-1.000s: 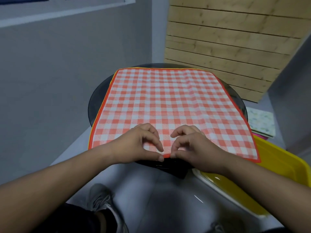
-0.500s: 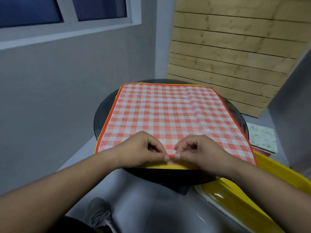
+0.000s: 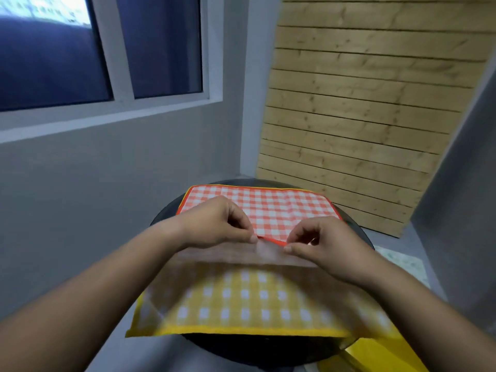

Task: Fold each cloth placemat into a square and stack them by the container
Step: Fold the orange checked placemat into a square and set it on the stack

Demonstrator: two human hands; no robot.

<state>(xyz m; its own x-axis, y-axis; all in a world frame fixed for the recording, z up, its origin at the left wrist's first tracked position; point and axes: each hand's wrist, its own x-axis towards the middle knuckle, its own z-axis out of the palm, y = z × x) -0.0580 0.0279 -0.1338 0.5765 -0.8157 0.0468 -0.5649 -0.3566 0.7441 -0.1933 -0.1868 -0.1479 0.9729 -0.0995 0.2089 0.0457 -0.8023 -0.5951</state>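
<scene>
Pinching fingers (image 3: pixel 252 238): the near edge of the red checked placemat (image 3: pixel 281 208) is pinched near its middle between thumb and forefinger of the left hand (image 3: pixel 214 224) and of the right hand (image 3: pixel 322 242). The remaining fingers of both hands are curled inward, and the two pinches are set close together with a short stretch of red hem between them.
Red checked placemat: the far part is laid flat on the table (image 3: pixel 268 347). The near part is held raised above it, with a pale underside turned toward the camera and blurred.
Yellow checked placemat (image 3: pixel 241 304): it is spread flat beneath the red one, and its near hem is hung over the table's near rim.
Table: it is round and dark, and only its rim is seen around the cloths.
Yellow container (image 3: pixel 381 355): it is placed low on the right, just beside the table. It is partly covered by the yellow placemat's corner and cut off by the frame.
In the way: much of the yellow placemat is veiled by the raised flap and crossed by both forearms. A pale patterned cloth (image 3: pixel 402 261) to the right of the table is partly hidden by the right forearm.
Surroundings: a window (image 3: pixel 80 49) is set in the grey wall at upper left. A wooden slat panel (image 3: pixel 362 116) is stood behind the table.
</scene>
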